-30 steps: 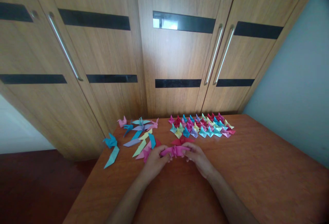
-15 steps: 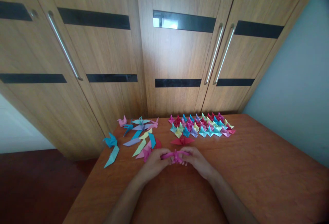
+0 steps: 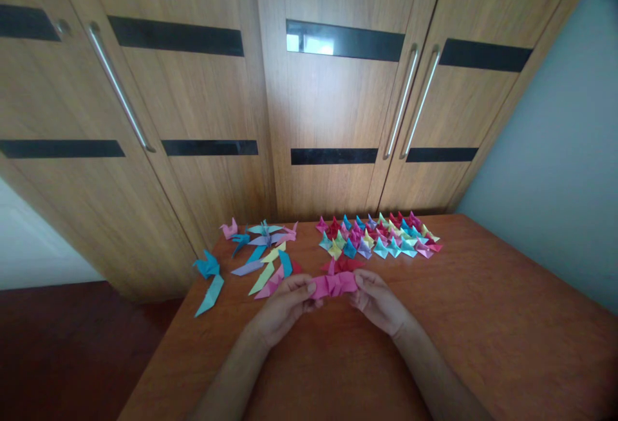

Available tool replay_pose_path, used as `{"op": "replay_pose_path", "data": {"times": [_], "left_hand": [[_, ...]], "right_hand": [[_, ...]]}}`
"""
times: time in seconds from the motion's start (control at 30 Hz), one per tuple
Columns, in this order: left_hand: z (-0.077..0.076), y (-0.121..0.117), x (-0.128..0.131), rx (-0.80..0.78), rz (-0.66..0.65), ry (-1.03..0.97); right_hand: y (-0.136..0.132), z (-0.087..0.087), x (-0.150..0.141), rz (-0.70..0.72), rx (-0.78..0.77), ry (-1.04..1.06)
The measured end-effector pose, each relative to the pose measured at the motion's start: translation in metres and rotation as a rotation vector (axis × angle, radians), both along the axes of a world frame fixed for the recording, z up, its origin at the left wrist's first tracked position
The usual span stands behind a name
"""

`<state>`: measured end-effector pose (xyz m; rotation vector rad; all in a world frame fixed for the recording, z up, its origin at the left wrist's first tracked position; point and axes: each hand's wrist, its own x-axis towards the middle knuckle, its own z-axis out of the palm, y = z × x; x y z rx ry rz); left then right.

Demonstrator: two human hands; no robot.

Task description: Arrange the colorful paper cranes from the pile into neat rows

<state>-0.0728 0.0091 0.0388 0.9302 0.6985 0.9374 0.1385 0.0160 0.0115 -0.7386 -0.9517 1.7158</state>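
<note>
Between my two hands is a pink origami crane [image 3: 334,284], its wings stretched out sideways above the table. My left hand [image 3: 288,302] pinches the left wing tip, and my right hand [image 3: 379,300] pinches the right one. Just behind it lies a red paper crane [image 3: 348,264], partly covered by the pink one. Left of my left hand are loosely scattered folded papers, among them a pale yellow strip [image 3: 262,278] and a pink piece [image 3: 270,284].
Several small colourful folded cranes [image 3: 380,237] stand in rows at the back of the wooden table [image 3: 463,318]. A blue crane [image 3: 208,265] and a light teal strip [image 3: 209,296] lie near the left edge. A wooden wardrobe [image 3: 328,105] stands behind the table.
The pink crane's wings have been spread flatter and turned to face me. My hands have moved slightly apart, out to the wing tips.
</note>
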Motion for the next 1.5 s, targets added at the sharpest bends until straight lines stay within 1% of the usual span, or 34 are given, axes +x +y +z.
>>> {"op": "replay_pose_path", "data": {"times": [0.13, 0.33, 0.47, 0.53, 0.67, 0.73, 0.83, 0.93, 1.0, 1.1, 1.17, 1.23, 1.3, 1.33, 1.4, 1.47, 1.5], "left_hand": [[0.002, 0.001, -0.002, -0.003, 0.014, -0.029], [0.004, 0.002, -0.003, -0.011, 0.06, -0.06], [0.003, 0.005, -0.003, 0.011, 0.095, -0.023], [0.002, 0.007, -0.004, 0.03, 0.132, 0.022], [-0.001, 0.01, -0.001, 0.106, 0.205, 0.218], [-0.003, 0.01, 0.002, 0.145, 0.228, 0.312], [-0.005, 0.01, 0.008, 0.194, 0.245, 0.404], [-0.007, 0.008, 0.013, 0.251, 0.213, 0.458], [-0.008, 0.008, 0.014, 0.278, 0.185, 0.479], [-0.009, 0.008, 0.015, 0.294, 0.162, 0.501], [-0.008, 0.008, 0.014, 0.297, 0.156, 0.512], [-0.008, 0.008, 0.014, 0.295, 0.158, 0.509], [-0.007, 0.007, 0.014, 0.29, 0.156, 0.5], [-0.006, 0.007, 0.014, 0.285, 0.155, 0.498], [-0.006, 0.006, 0.014, 0.276, 0.152, 0.499], [-0.007, 0.006, 0.014, 0.272, 0.149, 0.502], [-0.007, 0.007, 0.013, 0.273, 0.148, 0.503]], "right_hand": [[0.0, 0.001, 0.0, -0.004, 0.01, -0.021], [0.004, 0.001, 0.001, -0.081, -0.009, 0.019], [0.009, -0.002, 0.001, -0.136, 0.044, -0.104], [0.011, -0.004, 0.001, -0.201, 0.086, -0.185], [0.009, -0.002, 0.001, -0.395, 0.242, -0.372], [0.006, 0.0, 0.0, -0.46, 0.345, -0.492], [0.0, 0.002, -0.005, -0.47, 0.527, -0.713], [-0.004, 0.0, -0.012, -0.442, 0.69, -0.906], [-0.005, -0.002, -0.017, -0.438, 0.761, -0.984], [-0.004, -0.004, -0.019, -0.458, 0.82, -1.062], [-0.003, -0.003, -0.014, -0.509, 0.828, -1.101], [0.001, -0.002, -0.002, -0.61, 0.816, -1.135], [0.005, -0.001, 0.016, -0.734, 0.768, -1.187], [0.007, 0.0, 0.026, -0.788, 0.724, -1.23], [0.012, 0.001, 0.046, -0.873, 0.586, -1.36], [0.014, 0.001, 0.062, -0.874, 0.428, -1.513], [0.015, 0.001, 0.066, -0.852, 0.357, -1.581]]}}
